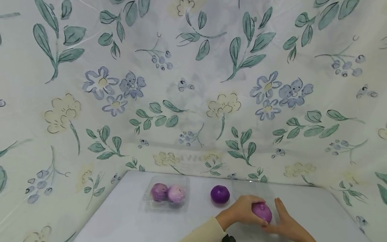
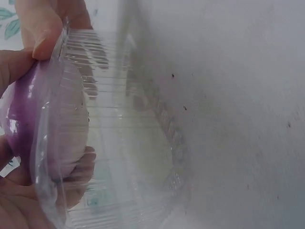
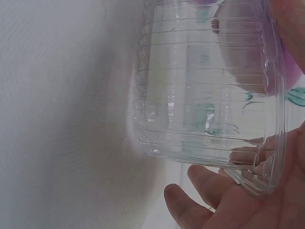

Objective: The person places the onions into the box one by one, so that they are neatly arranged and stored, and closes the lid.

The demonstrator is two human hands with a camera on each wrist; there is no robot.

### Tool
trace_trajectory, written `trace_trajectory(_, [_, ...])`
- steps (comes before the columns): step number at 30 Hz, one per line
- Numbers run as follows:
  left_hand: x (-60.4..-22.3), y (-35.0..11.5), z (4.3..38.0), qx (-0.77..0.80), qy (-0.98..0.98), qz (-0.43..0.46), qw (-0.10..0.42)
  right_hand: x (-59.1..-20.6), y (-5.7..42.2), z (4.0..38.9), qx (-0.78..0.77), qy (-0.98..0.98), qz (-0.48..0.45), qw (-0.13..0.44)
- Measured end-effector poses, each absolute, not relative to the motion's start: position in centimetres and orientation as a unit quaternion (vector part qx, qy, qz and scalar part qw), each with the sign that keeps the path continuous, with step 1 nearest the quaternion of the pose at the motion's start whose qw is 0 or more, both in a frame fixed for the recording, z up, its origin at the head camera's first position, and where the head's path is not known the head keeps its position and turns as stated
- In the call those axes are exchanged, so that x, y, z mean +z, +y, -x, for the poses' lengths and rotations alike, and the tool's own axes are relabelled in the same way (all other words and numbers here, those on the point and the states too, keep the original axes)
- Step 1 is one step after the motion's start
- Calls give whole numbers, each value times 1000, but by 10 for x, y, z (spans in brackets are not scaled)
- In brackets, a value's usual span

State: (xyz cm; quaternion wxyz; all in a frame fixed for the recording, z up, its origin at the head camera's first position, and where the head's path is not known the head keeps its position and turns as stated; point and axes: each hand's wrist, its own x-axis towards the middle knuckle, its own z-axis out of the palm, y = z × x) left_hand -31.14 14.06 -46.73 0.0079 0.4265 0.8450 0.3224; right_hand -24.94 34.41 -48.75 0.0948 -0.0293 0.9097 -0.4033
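A pinkish-purple onion [image 1: 262, 212] is in my left hand [image 1: 243, 210], the thumb and fingers curled round its sides. In the left wrist view the onion [image 2: 26, 112] sits at the rim of a clear ribbed plastic container [image 2: 128, 119], its lower side seen through the wall. At the container's right end is my right hand [image 1: 287, 223], thumb and fingers spread apart. In the right wrist view the right hand [image 3: 286, 176] touches the corner of the container [image 3: 190, 95], its fingers reaching along the outside. The container stands on the white tabletop.
A darker purple onion [image 1: 220, 194] lies left of the hands. Farther left, a second clear container [image 1: 185, 183] holds two onions, one purple and one paler pink. The white table [image 1: 115, 215] ends against a flower-printed cloth [image 1: 193, 101] at the back.
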Motion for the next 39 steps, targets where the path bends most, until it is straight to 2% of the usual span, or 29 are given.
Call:
trace_trajectory(8, [-467, 148, 315, 347, 839, -417, 35, -484, 343, 252, -425, 899, 4, 111])
trace_trajectory(24, [-474, 154, 321, 335, 837, -432, 35, -481, 339, 249, -430, 896, 4, 107])
trace_trajectory(32, [-476, 155, 322, 367, 829, -416, 72, -480, 338, 250, -425, 898, 0, 113])
trace_trajectory(39, [-482, 162, 325, 346, 832, -431, 50, -484, 343, 251, -424, 898, 6, 115])
